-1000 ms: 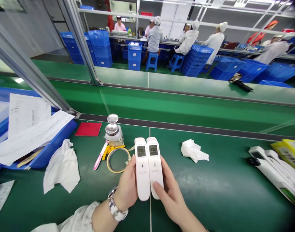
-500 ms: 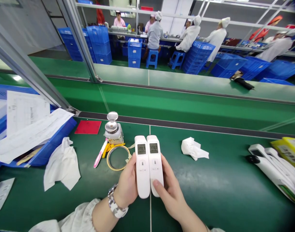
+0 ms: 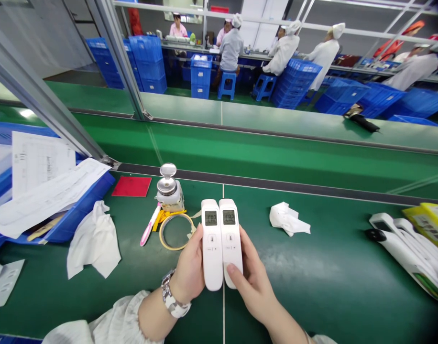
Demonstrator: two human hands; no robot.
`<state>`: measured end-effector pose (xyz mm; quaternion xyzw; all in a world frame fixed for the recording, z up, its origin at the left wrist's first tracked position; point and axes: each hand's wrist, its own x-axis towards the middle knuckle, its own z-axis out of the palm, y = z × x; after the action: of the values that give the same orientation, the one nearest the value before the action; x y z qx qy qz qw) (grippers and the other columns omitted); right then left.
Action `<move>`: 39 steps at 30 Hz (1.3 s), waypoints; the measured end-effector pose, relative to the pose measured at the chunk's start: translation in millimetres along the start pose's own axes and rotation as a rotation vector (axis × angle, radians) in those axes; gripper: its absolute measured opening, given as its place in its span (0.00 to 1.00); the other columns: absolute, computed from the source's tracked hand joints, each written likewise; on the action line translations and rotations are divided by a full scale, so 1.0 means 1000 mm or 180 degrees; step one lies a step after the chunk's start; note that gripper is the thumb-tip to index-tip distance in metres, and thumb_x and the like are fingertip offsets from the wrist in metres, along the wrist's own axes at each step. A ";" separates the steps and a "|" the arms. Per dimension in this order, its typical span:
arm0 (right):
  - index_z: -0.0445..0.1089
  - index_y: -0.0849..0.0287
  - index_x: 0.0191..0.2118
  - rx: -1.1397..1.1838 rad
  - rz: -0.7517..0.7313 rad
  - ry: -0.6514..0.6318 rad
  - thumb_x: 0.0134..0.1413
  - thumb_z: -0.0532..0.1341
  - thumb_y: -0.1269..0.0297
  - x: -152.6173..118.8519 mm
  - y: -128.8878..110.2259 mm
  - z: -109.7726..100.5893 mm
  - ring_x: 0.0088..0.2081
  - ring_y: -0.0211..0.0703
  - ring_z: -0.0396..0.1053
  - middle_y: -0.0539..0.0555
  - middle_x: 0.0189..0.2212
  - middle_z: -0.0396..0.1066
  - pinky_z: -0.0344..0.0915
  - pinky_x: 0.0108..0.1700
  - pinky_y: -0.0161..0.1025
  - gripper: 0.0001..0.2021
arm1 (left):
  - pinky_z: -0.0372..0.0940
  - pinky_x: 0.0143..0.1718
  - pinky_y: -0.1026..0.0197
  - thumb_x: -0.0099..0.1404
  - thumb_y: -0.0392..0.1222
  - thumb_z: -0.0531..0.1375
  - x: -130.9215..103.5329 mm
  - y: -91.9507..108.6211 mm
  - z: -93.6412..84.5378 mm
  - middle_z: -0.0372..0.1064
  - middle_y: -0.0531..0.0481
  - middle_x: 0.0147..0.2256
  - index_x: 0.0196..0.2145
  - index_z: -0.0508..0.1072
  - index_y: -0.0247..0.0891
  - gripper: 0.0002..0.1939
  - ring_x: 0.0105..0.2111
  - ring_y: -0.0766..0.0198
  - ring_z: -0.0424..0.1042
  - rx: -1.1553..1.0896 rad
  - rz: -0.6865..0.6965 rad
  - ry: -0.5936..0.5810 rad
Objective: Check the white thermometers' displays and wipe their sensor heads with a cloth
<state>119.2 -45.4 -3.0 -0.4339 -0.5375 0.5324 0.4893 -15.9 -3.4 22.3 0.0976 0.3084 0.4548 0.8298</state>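
Observation:
Two white infrared thermometers are held side by side above the green table, their small screens facing me. My left hand (image 3: 189, 267) is closed round the left thermometer (image 3: 212, 260), gripping it from its outer side. My right hand (image 3: 254, 282) holds the right thermometer (image 3: 232, 243), its thumb lying across the lower body. Dark marks show on both screens, too small to read surely. Beyond my left hand lie a roll of tape (image 3: 161, 234), a pink-and-white toothbrush (image 3: 150, 225) and a pump bottle (image 3: 171, 198) with its metal lid raised.
Left are a blue bin (image 3: 73, 217) with papers, a red card (image 3: 132, 186) and a white cloth (image 3: 93, 241). A crumpled tissue (image 3: 287, 219) lies right of centre. More white thermometers (image 3: 409, 255) and a yellow box (image 3: 429, 224) are far right. People sit beyond the metal frame (image 3: 114, 57).
The view has shifted very slightly. Both hands keep the thermometers side by side in nearly the same place, and the marks on the screens look darker now.

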 end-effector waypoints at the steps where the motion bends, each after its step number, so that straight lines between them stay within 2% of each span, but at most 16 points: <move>1: 0.43 0.43 0.64 -0.0014 -0.0003 0.0000 0.62 0.55 0.62 0.000 0.000 0.000 0.61 0.49 0.51 0.50 0.62 0.49 0.57 0.59 0.47 0.28 | 0.55 0.56 0.47 0.66 0.54 0.48 0.000 0.000 0.001 0.71 0.41 0.45 0.51 0.67 0.33 0.25 0.50 0.48 0.66 0.0025 -0.0004 0.0013; 7: 0.41 0.43 0.64 -0.0085 0.0004 -0.0028 0.62 0.55 0.62 -0.001 0.000 0.002 0.62 0.49 0.47 0.49 0.63 0.46 0.56 0.60 0.47 0.30 | 0.56 0.53 0.43 0.66 0.54 0.46 0.001 0.001 0.003 0.70 0.38 0.45 0.50 0.67 0.31 0.26 0.48 0.46 0.68 0.0102 -0.0053 0.0029; 19: 0.41 0.47 0.64 -0.0072 -0.0010 -0.0032 0.62 0.55 0.63 -0.001 -0.001 0.001 0.62 0.49 0.48 0.52 0.63 0.47 0.56 0.59 0.48 0.29 | 0.55 0.56 0.49 0.66 0.54 0.48 0.001 0.001 0.001 0.72 0.43 0.43 0.50 0.68 0.34 0.24 0.50 0.51 0.66 -0.0067 -0.0100 0.0032; 28: 0.41 0.43 0.64 0.0025 -0.0001 -0.0076 0.62 0.55 0.64 0.000 -0.003 0.002 0.62 0.46 0.49 0.49 0.63 0.47 0.57 0.59 0.43 0.29 | 0.58 0.54 0.51 0.65 0.54 0.50 0.002 0.001 -0.002 0.72 0.46 0.44 0.51 0.68 0.37 0.23 0.49 0.52 0.67 -0.0026 -0.0052 0.0071; 34: 0.41 0.42 0.64 -0.0004 -0.0014 -0.0048 0.62 0.55 0.65 0.000 -0.001 0.002 0.62 0.45 0.48 0.49 0.63 0.47 0.58 0.59 0.42 0.29 | 0.60 0.52 0.52 0.65 0.54 0.50 0.004 -0.001 -0.001 0.71 0.44 0.44 0.51 0.67 0.36 0.24 0.49 0.52 0.67 0.0037 -0.0002 0.0066; 39: 0.41 0.43 0.64 -0.0034 -0.0037 -0.0037 0.62 0.55 0.65 -0.002 0.000 0.002 0.62 0.45 0.48 0.50 0.63 0.47 0.58 0.59 0.41 0.30 | 0.65 0.46 0.51 0.64 0.54 0.51 0.002 -0.001 -0.003 0.72 0.42 0.42 0.52 0.66 0.36 0.25 0.45 0.51 0.69 0.0161 0.0015 0.0001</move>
<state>117.8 -47.1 -3.4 -0.4302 -0.5458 0.5292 0.4868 -16.5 -2.2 18.5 0.1193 0.3197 0.4488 0.8259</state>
